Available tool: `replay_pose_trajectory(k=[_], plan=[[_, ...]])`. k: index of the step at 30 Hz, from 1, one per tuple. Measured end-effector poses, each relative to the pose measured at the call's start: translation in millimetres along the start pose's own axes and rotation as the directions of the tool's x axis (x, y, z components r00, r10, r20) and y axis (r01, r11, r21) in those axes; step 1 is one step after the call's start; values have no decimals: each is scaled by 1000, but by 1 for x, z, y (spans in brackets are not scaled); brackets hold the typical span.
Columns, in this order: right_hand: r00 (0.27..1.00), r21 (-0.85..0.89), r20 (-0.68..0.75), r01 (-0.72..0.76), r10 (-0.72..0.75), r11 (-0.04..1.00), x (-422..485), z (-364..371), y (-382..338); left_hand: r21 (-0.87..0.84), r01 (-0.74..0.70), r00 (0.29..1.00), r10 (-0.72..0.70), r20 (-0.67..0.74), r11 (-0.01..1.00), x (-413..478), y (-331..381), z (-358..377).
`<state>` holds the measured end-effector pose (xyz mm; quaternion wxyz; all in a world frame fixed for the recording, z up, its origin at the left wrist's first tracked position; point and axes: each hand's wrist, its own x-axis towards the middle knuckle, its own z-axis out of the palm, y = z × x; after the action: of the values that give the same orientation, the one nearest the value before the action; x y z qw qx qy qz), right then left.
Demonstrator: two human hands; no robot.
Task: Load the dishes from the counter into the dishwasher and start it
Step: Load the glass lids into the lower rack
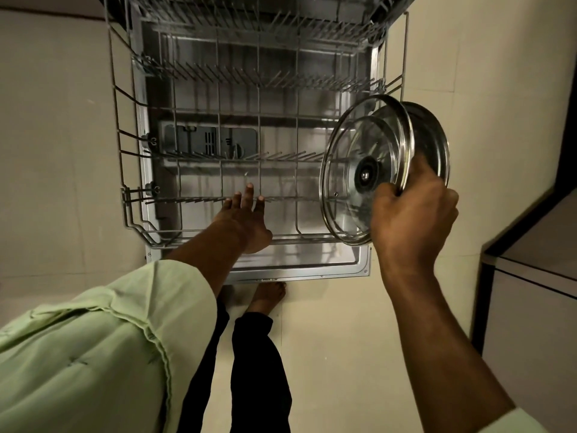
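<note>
L hand [246, 220]: fingers straight and spread, holding nothing, reaching over front rim of the lower rack [125, 170] toward the front row of tines; can't tell if fingertips touch the wire. R hand [412, 220]: fingers curled round the edges of two pieces held together, a glass lid [352, 170] w/ steel rim, and a round steel plate [434, 142] just behind it. Both stand nearly on edge, tilted, above the rack's right front corner; lid's lower edge is near the rack rim, contact unclear. Lower rack is pulled out over the dropped dishwasher door [312, 270], no dishes in it. Detergent dispenser [209, 142] shows thru the wires. Upper rack [249, 23] at top of view, also bare. My bare foot [268, 295] is on the tile just below the door edge. Pale green sleeve [93, 339] on L arm. Cabinet [530, 260] at right.
</note>
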<state>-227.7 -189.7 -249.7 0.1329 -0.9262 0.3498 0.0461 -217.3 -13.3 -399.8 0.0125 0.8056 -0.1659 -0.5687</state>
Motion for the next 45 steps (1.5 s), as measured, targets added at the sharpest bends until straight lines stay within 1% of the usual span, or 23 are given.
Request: replay_pose_trajectory(k=[6,12,15,19,23,31,34,37,42,45], plan=[[999,-6,8,-44,44,999,-3,6,4,2,-8,1000,8,5,1000,0,0,0],[999,12,-16,-48,48,999,-5,20,7,1,-4,1000,4,4,1000,-1,1,-1],[998,0,1,-62,62,998,-6,26,6,3,-7,1000,7,3,1000,-1,1,-1],[998,40,7,-65,65,997,-6,30,7,-6,-10,1000,10,-1,1000,0,-1,0],[997,58,45,-71,68,996,-5,31,12,-7,-12,1000,12,-4,1000,1,-1,1],[996,94,46,-83,79,992,-3,35,22,-9,-21,1000,21,-6,1000,2,-3,2],[993,119,71,-99,91,988,-2,34,28,-5,-17,1000,17,-3,1000,3,-2,2],[995,142,60,-89,81,986,-2,36,31,-1,-14,1000,14,-2,1000,4,-2,2],[996,129,59,-75,68,989,-6,34,26,4,-14,1000,14,-6,1000,4,-1,2],[994,123,111,-38,24,992,-10,37,18,-4,-8,1000,8,-10,1000,5,-1,2]])
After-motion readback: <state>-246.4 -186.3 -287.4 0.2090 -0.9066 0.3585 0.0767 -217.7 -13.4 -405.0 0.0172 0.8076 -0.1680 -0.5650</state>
